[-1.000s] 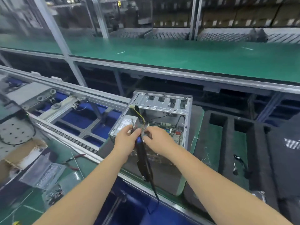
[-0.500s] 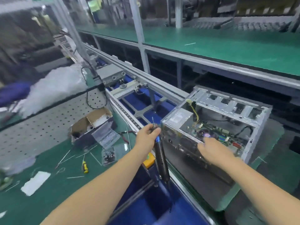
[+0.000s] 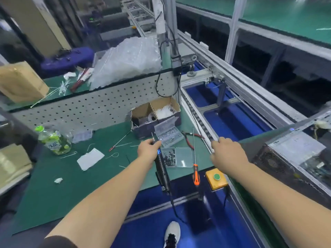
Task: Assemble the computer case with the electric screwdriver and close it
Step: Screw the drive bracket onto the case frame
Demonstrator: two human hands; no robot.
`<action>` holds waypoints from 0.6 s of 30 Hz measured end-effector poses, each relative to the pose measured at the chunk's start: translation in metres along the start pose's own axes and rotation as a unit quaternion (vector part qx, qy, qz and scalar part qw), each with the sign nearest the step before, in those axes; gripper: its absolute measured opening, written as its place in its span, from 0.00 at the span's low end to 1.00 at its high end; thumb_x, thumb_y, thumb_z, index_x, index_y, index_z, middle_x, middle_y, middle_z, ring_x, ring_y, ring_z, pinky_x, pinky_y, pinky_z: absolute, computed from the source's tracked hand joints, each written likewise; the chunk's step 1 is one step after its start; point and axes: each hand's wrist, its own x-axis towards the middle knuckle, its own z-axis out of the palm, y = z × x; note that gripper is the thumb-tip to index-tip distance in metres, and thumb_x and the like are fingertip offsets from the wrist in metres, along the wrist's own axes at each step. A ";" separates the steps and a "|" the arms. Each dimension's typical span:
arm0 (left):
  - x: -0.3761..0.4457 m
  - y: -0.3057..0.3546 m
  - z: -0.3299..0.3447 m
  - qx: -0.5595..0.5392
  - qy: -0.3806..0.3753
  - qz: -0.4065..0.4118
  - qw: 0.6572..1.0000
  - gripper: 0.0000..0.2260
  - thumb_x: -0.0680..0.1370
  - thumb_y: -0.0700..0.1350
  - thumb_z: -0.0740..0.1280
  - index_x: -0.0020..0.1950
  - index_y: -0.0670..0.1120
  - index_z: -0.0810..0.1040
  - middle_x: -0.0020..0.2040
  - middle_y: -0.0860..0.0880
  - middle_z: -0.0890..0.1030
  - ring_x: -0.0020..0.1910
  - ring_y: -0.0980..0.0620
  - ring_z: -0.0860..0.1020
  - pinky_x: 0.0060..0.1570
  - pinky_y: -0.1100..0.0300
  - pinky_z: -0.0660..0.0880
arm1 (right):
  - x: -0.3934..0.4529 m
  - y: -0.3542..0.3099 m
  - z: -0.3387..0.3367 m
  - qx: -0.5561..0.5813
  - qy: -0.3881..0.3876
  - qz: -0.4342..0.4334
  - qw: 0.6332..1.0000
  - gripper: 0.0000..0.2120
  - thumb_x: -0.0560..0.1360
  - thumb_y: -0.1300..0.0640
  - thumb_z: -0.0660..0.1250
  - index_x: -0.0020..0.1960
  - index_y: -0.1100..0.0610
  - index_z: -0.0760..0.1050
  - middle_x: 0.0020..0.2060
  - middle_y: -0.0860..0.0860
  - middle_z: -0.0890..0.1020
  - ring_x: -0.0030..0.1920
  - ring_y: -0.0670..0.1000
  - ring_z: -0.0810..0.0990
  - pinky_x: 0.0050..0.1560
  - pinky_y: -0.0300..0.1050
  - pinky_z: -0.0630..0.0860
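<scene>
**Person at a workbench, electric screwdriver in the left hand**

A person stands at a green workbench (image 3: 53,194) beside a conveyor line. The left hand (image 3: 149,149) grips the black electric screwdriver (image 3: 162,169) near its tip end, fingers wrapped around it, the tool's body slanting down toward the person with its cord trailing to the blue floor. The right hand (image 3: 227,154) hovers over the bench's right edge, holding nothing, fingers loosely bent. The open computer case (image 3: 293,158) lies at the far right on the conveyor, its insides showing, apart from both hands.

Just beyond the left hand sit clear plastic screw boxes (image 3: 168,136), one open, and a small cardboard box (image 3: 154,115) behind them. An orange-handled screwdriver (image 3: 195,174) lies between the hands, next to a yellow button box (image 3: 215,179). A green drink bottle (image 3: 53,140) stands at the left.
</scene>
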 end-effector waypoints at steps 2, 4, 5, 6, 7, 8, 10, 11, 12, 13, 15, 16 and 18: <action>0.039 -0.014 -0.009 0.019 0.012 -0.019 1.000 0.17 0.76 0.51 0.74 0.63 0.48 0.82 0.53 0.44 0.85 0.53 0.40 0.83 0.55 0.44 0.81 | 0.039 -0.046 0.008 0.027 -0.033 -0.029 0.999 0.13 0.80 0.51 0.61 0.60 0.56 0.76 0.56 0.54 0.79 0.58 0.59 0.78 0.55 0.52 0.74; 0.074 -0.027 -0.015 0.036 0.007 -0.040 0.999 0.16 0.77 0.51 0.73 0.63 0.49 0.82 0.56 0.45 0.84 0.54 0.40 0.82 0.57 0.46 0.80 | 0.074 -0.094 0.017 0.070 -0.071 -0.060 0.993 0.14 0.81 0.53 0.60 0.62 0.57 0.76 0.58 0.55 0.79 0.61 0.59 0.77 0.59 0.53 0.75; 0.091 -0.034 -0.016 0.045 0.004 -0.049 0.998 0.14 0.77 0.50 0.73 0.61 0.49 0.82 0.56 0.45 0.83 0.53 0.40 0.82 0.56 0.47 0.80 | 0.090 -0.117 0.024 0.087 -0.094 -0.072 0.989 0.15 0.81 0.53 0.61 0.64 0.57 0.76 0.59 0.56 0.79 0.61 0.60 0.77 0.60 0.53 0.75; 0.107 -0.041 -0.016 0.057 0.001 -0.055 0.997 0.12 0.77 0.50 0.73 0.59 0.50 0.82 0.55 0.46 0.83 0.53 0.40 0.82 0.57 0.49 0.80 | 0.103 -0.137 0.031 0.102 -0.120 -0.082 0.984 0.15 0.81 0.53 0.61 0.65 0.57 0.76 0.61 0.56 0.79 0.63 0.60 0.77 0.61 0.53 0.75; 0.123 -0.050 -0.014 0.072 -0.004 -0.056 0.996 0.12 0.77 0.50 0.72 0.59 0.49 0.82 0.55 0.46 0.83 0.54 0.41 0.81 0.57 0.52 0.78 | 0.114 -0.154 0.039 0.115 -0.147 -0.088 0.978 0.15 0.82 0.53 0.62 0.66 0.57 0.76 0.62 0.56 0.78 0.64 0.60 0.76 0.61 0.52 0.74; 0.136 -0.057 -0.011 0.092 -0.010 -0.054 0.994 0.14 0.78 0.49 0.72 0.61 0.47 0.83 0.57 0.45 0.83 0.55 0.41 0.81 0.56 0.55 0.76 | 0.123 -0.168 0.046 0.121 -0.172 -0.092 0.973 0.15 0.82 0.53 0.63 0.66 0.57 0.76 0.63 0.57 0.78 0.64 0.60 0.77 0.61 0.52 0.74; 0.158 -0.071 -0.003 0.132 -0.018 -0.054 0.990 0.15 0.78 0.49 0.72 0.62 0.45 0.82 0.58 0.43 0.84 0.56 0.42 0.80 0.52 0.57 0.73 | 0.134 -0.185 0.059 0.116 -0.212 -0.098 0.965 0.14 0.81 0.53 0.64 0.64 0.57 0.77 0.63 0.57 0.78 0.63 0.60 0.78 0.60 0.51 0.75; 0.168 -0.077 0.000 0.147 -0.021 -0.057 0.987 0.14 0.78 0.48 0.71 0.61 0.45 0.82 0.57 0.43 0.84 0.55 0.42 0.80 0.50 0.57 0.71 | 0.139 -0.189 0.063 0.110 -0.225 -0.100 0.963 0.15 0.81 0.53 0.64 0.64 0.58 0.77 0.63 0.58 0.78 0.63 0.61 0.78 0.60 0.51 0.75; 0.176 -0.081 0.004 0.163 -0.021 -0.061 0.985 0.12 0.79 0.48 0.71 0.60 0.44 0.82 0.56 0.43 0.84 0.54 0.42 0.80 0.48 0.58 0.70 | 0.143 -0.191 0.066 0.108 -0.233 -0.100 0.961 0.15 0.81 0.53 0.63 0.64 0.58 0.77 0.63 0.58 0.78 0.63 0.61 0.78 0.60 0.52 0.75; 0.184 -0.086 0.007 0.179 -0.020 -0.062 0.982 0.12 0.79 0.48 0.71 0.59 0.44 0.82 0.55 0.42 0.84 0.54 0.42 0.80 0.46 0.58 0.69 | 0.147 -0.192 0.067 0.107 -0.237 -0.098 0.961 0.15 0.82 0.52 0.63 0.64 0.58 0.77 0.63 0.58 0.79 0.63 0.62 0.78 0.59 0.52 0.76; 0.196 -0.093 0.012 0.212 -0.025 -0.059 0.975 0.10 0.80 0.48 0.70 0.58 0.44 0.81 0.53 0.41 0.84 0.53 0.40 0.80 0.46 0.57 0.69 | 0.157 -0.191 0.067 0.110 -0.239 -0.087 0.961 0.14 0.82 0.52 0.63 0.63 0.58 0.77 0.62 0.58 0.79 0.62 0.62 0.79 0.56 0.51 0.75; 0.199 -0.095 0.014 0.224 -0.029 -0.056 0.973 0.10 0.80 0.48 0.70 0.58 0.44 0.80 0.53 0.41 0.84 0.53 0.39 0.80 0.46 0.56 0.71 | 0.162 -0.189 0.067 0.113 -0.238 -0.080 0.961 0.13 0.82 0.53 0.63 0.63 0.58 0.77 0.61 0.58 0.80 0.61 0.62 0.79 0.53 0.50 0.74; 0.201 -0.092 0.016 0.267 -0.037 -0.041 0.962 0.13 0.79 0.49 0.70 0.59 0.43 0.79 0.55 0.40 0.82 0.55 0.38 0.79 0.52 0.52 0.74 | 0.171 -0.183 0.062 0.129 -0.236 -0.065 0.961 0.14 0.82 0.55 0.62 0.65 0.58 0.76 0.61 0.58 0.80 0.61 0.61 0.79 0.52 0.49 0.73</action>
